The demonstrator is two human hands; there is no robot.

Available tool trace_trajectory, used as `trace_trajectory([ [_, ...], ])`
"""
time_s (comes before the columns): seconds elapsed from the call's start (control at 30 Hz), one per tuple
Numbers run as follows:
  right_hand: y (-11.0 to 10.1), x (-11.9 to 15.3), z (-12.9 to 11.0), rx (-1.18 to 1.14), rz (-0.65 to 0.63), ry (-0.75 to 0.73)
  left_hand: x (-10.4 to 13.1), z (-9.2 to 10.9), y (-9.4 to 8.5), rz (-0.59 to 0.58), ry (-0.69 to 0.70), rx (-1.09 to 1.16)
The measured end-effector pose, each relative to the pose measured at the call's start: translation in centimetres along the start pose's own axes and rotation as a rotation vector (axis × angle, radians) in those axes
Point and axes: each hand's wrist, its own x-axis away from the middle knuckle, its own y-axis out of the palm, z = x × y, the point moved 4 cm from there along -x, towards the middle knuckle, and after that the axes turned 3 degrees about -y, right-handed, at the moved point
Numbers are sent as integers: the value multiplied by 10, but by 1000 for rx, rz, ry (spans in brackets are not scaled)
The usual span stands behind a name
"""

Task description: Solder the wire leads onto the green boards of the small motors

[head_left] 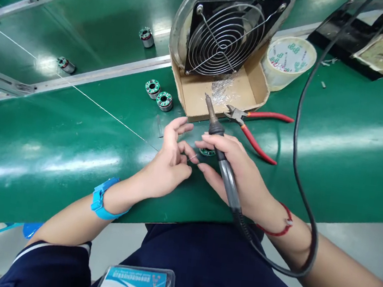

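Observation:
My right hand (235, 167) is closed round a soldering iron (228, 178), its tip pointing up and away over the edge of a cardboard tray. Under the fingers of that hand a small green circuit-board part (207, 152) shows, mostly hidden. My left hand (171, 162) is just left of it, thumb and a finger pinching a thin wire (193, 156). That thin strand runs off to the upper left across the green table. Two round motor-like parts with green boards (152, 87) (164, 100) stand beyond my left hand.
Behind my hands are the cardboard tray (195, 109) with wire clippings, a fan (225, 40) and red-handled cutters (256, 140). A tape roll (287, 62) and black stand (340, 40) sit right. The iron's black cable (298, 128) loops over my right forearm.

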Motion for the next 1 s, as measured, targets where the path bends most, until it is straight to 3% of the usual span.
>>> trace_trajectory([
  [0.1, 3, -2, -10, -97, 75, -44, 6, 18, 3, -40, 100, -57],
  [0.23, -10, 0, -5, -53, 222, 23, 5, 34, -3, -18, 306, -553],
  [0.33, -29, 6, 7, -25, 235, 147, -1, 30, -10, 32, 312, -786],
  [0.43, -46, 17, 18, -29, 229, 244, -5, 19, -12, 50, 200, -717],
  [0.57, -59, 32, 26, -161, 324, 262, -6, 12, -8, 33, 128, -694],
  [0.7, -57, 39, 32, -310, 378, 292, -6, 15, -9, 75, 134, -701],
  [1.0, -56, 39, 34, -312, 384, 320, -8, 15, -8, 94, 146, -704],
])
